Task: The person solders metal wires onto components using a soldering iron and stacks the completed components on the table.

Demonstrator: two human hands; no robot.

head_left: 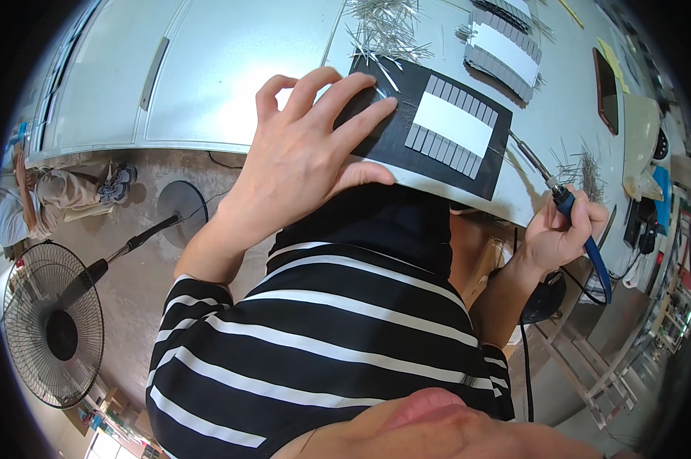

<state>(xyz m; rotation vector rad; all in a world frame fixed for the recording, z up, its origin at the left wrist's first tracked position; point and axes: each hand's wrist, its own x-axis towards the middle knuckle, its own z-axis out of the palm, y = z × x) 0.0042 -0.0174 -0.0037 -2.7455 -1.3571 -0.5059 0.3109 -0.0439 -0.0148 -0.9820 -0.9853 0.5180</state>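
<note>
A blue-handled soldering iron point(563, 200) is gripped in my right hand point(557, 236), its metal tip pointing toward the right edge of a black board point(376, 141). On that board lies a white panel point(454, 125) with rows of grey strips along two sides. My left hand point(303, 141) rests over the board's left part, fingers spread, the thumb at the near edge. Its fingertips are beside a few thin silver strips point(387, 74); whether they press on one I cannot tell. Just beyond the board is a heap of such strips point(387, 27).
Stacked similar panels point(504, 50) lie at the far right of the table point(208, 76), near a phone point(606, 90). More thin wires point(586, 172) are scattered by my right hand. On the left stand a floor fan point(55, 325) and a seated person point(55, 197).
</note>
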